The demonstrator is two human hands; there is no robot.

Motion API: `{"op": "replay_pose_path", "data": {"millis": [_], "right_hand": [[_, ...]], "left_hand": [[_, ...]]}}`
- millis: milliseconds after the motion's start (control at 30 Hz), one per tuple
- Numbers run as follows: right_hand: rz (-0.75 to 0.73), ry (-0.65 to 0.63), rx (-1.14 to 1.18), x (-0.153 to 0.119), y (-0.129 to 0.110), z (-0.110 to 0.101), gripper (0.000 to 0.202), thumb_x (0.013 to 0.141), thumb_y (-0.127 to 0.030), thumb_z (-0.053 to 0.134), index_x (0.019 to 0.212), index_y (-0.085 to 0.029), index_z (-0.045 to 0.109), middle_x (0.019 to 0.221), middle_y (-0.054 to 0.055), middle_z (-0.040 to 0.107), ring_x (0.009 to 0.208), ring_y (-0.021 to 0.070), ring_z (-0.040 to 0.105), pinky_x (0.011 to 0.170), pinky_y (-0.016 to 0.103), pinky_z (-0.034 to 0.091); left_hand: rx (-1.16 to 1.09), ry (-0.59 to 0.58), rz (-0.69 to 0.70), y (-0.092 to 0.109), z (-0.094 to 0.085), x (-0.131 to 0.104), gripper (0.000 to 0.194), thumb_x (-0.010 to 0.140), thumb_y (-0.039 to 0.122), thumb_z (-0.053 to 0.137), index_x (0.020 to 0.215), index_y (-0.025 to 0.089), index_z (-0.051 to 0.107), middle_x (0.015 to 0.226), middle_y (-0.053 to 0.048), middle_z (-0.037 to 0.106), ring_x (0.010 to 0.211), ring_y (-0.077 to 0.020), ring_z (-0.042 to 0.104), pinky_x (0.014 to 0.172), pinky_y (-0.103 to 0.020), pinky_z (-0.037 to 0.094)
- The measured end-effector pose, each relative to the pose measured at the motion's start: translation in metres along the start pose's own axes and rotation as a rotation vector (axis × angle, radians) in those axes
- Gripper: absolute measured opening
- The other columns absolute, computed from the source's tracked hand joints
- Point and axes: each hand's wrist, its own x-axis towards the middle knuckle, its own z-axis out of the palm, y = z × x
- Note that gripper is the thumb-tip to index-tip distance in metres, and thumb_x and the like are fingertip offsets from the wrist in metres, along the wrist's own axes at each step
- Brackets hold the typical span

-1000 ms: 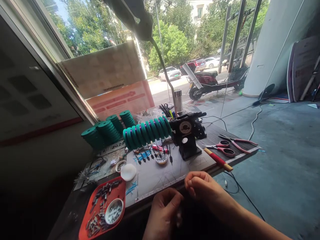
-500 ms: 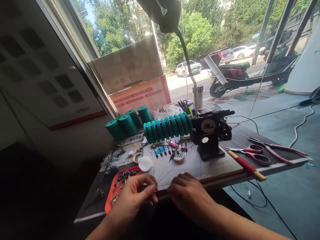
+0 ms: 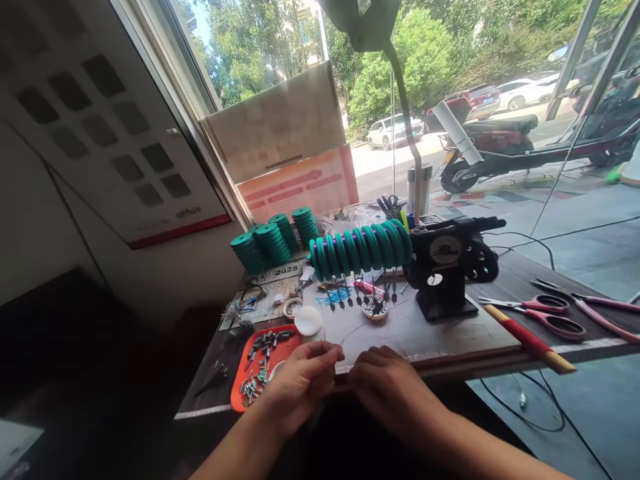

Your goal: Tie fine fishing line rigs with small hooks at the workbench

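Observation:
My left hand [image 3: 311, 377] is at the front edge of the table, thumb and index finger pinched together. Anything between those fingertips is too small to make out. Beside it, my right hand [image 3: 386, 379] rests at the same edge with its fingers curled under, and whatever they hold is hidden. Beyond both hands, a row of green spools [image 3: 360, 250] sits on a black winding device [image 3: 445, 267]. Small dark swivel-like pieces [image 3: 351, 303] hang below the spools. A white round lid [image 3: 308, 321] lies past my left hand.
An orange tray [image 3: 239, 380] of small metal parts is at the left. Stacked green spools [image 3: 273, 243] stand behind it. A small bowl of beads [image 3: 375, 308] sits below the device. Scissors [image 3: 555, 317], pliers [image 3: 603, 313] and a red-wrapped stick [image 3: 530, 339] lie at the right.
The view has turned left, so the table things appear farther right. My left hand's fingers have drawn closer together; my right hand stays curled at the table edge.

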Motion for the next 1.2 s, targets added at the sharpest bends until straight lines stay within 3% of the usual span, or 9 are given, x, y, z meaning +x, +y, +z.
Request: {"op": "replay_pose_path", "data": {"millis": [133,200,300,367,533,633,900,1033,1200], "right_hand": [[0.043,0.029,0.093,0.003,-0.001,0.0,0.017,0.074,-0.001,0.056,0.073,-0.017,0.062,0.074,0.002,0.065,0.072,0.0164,0.057,0.067,0.026,0.038],[0.061,0.047,0.121,0.002,-0.001,-0.001,0.016,0.075,-0.002,0.055,0.074,-0.016,0.062,0.073,0.003,0.065,0.071,0.0165,0.057,0.065,0.025,0.039],[0.075,0.067,0.158,0.0,-0.003,-0.002,0.014,0.077,-0.003,0.055,0.074,-0.015,0.062,0.073,0.003,0.064,0.069,0.0166,0.057,0.064,0.025,0.04],[0.081,0.082,0.196,-0.001,-0.005,-0.003,0.014,0.076,-0.003,0.054,0.074,-0.015,0.062,0.073,0.003,0.064,0.069,0.0168,0.057,0.064,0.025,0.04],[0.097,0.113,0.297,-0.003,-0.006,-0.005,0.014,0.077,-0.006,0.053,0.074,-0.015,0.062,0.071,0.004,0.063,0.068,0.0171,0.057,0.063,0.025,0.04],[0.096,0.13,0.32,-0.004,-0.006,-0.007,0.013,0.076,-0.006,0.052,0.074,-0.016,0.062,0.071,0.003,0.062,0.067,0.0167,0.056,0.061,0.025,0.04],[0.108,0.133,0.344,-0.006,-0.004,-0.007,0.013,0.076,-0.009,0.051,0.072,-0.016,0.061,0.07,0.003,0.062,0.066,0.0168,0.056,0.061,0.025,0.04],[0.137,0.183,0.446,-0.006,-0.004,-0.009,0.014,0.079,-0.014,0.049,0.075,-0.016,0.062,0.071,0.004,0.063,0.065,0.0163,0.057,0.061,0.025,0.041],[0.177,0.252,0.593,-0.009,-0.009,-0.015,0.009,0.078,-0.02,0.054,0.076,-0.016,0.062,0.072,0.002,0.064,0.068,0.0157,0.058,0.064,0.024,0.043]], "left_hand": [[-0.108,-0.025,0.0,-0.004,0.001,0.003,0.019,0.062,0.022,0.079,0.071,0.01,0.068,0.039,0.012,0.031,0.039,-0.003,0.031,0.065,-0.029,0.049],[-0.172,-0.007,0.008,-0.007,0.002,0.004,0.019,0.061,0.02,0.08,0.071,0.008,0.068,0.039,0.01,0.037,0.038,-0.0024,0.03,0.064,-0.028,0.05],[-0.279,0.065,0.028,-0.014,0.004,0.006,0.009,0.067,0.013,0.074,0.07,0.008,0.067,0.058,0.0,0.06,0.039,-0.0018,0.037,0.054,-0.021,0.049],[-0.347,0.12,0.031,-0.018,0.007,0.006,0.007,0.075,0.009,0.066,0.068,0.009,0.066,0.074,-0.005,0.067,0.042,-0.0021,0.043,0.045,-0.016,0.044],[-0.483,0.188,0.006,-0.023,0.017,0.005,0.028,0.088,0.008,0.047,0.067,0.007,0.065,0.076,-0.01,0.068,0.052,-0.0078,0.058,0.04,-0.015,0.043],[-0.551,0.205,0.0,-0.025,0.022,0.005,0.029,0.089,0.008,0.044,0.068,0.006,0.064,0.074,-0.01,0.068,0.058,-0.0108,0.062,0.037,-0.014,0.041],[-0.636,0.231,-0.001,-0.03,0.023,0.003,0.028,0.09,0.006,0.042,0.071,0.005,0.063,0.07,-0.011,0.069,0.051,-0.0093,0.062,0.033,-0.013,0.038],[-0.631,0.25,0.007,-0.034,0.029,0.003,0.027,0.089,0.006,0.042,0.072,0.006,0.063,0.068,-0.01,0.069,0.058,-0.0137,0.066,0.04,-0.017,0.047],[-0.707,0.167,-0.015,-0.041,0.046,0.003,0.032,0.092,0.01,0.035,0.08,0.004,0.065,0.078,-0.013,0.071,0.072,-0.0169,0.069,0.067,-0.025,0.056]]}}
